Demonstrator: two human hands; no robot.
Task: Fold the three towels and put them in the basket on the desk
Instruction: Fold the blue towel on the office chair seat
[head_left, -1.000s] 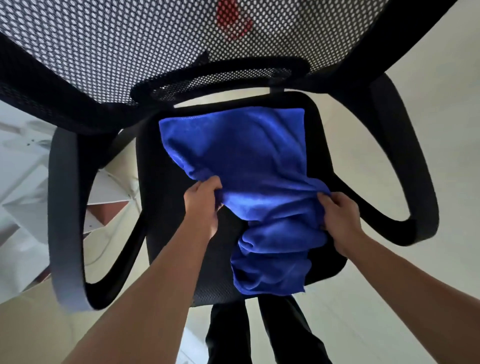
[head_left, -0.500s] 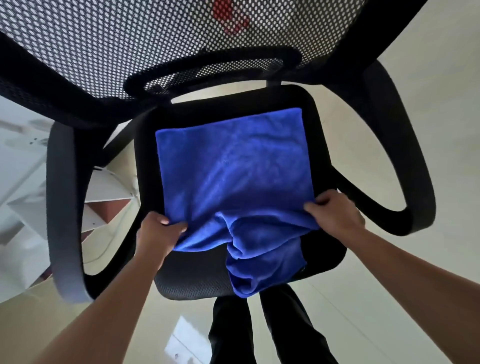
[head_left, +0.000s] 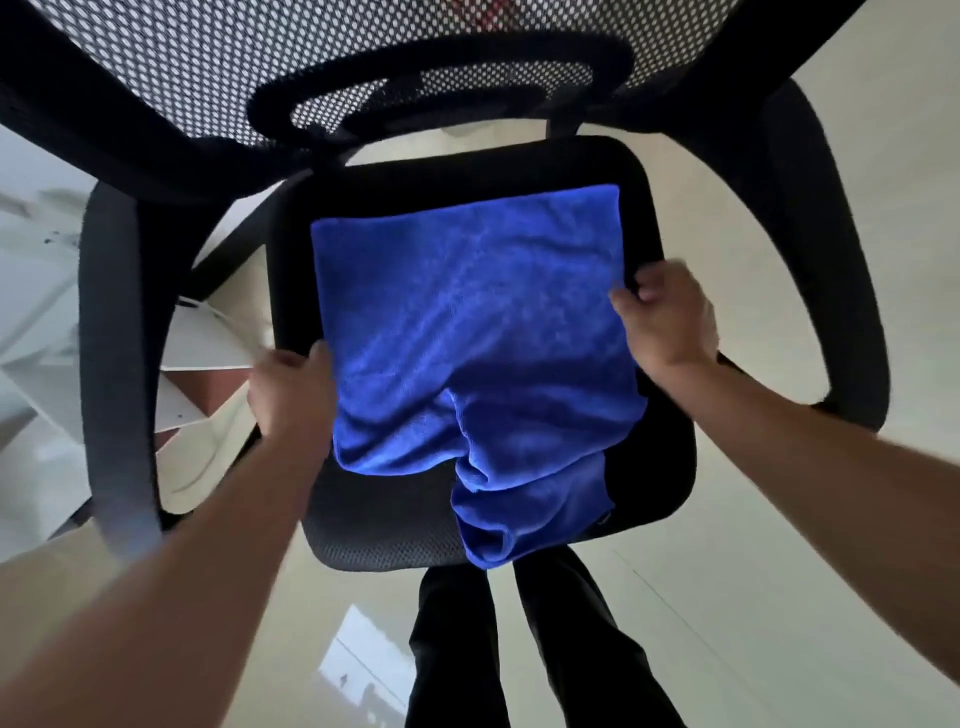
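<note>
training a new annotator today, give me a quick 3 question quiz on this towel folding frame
1. True or false: the blue towel lies fully flat on the chair seat.
2. Which hand is at the towel's right edge? A) left hand B) right hand
3. Fill in: the towel's near end hangs over the seat's ____ edge.

Key: 1 false, its near part is bunched; 2 B, the right hand, while the left hand is at the left edge; 3 front.

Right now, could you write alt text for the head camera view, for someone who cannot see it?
A person's two bare hands, left hand and right hand, grip opposite side edges of a bright blue fleecy towel spread on a black mesh office chair seat. The towel's near end is bunched and hangs over the seat's front edge, above the person's dark trouser legs.
</note>
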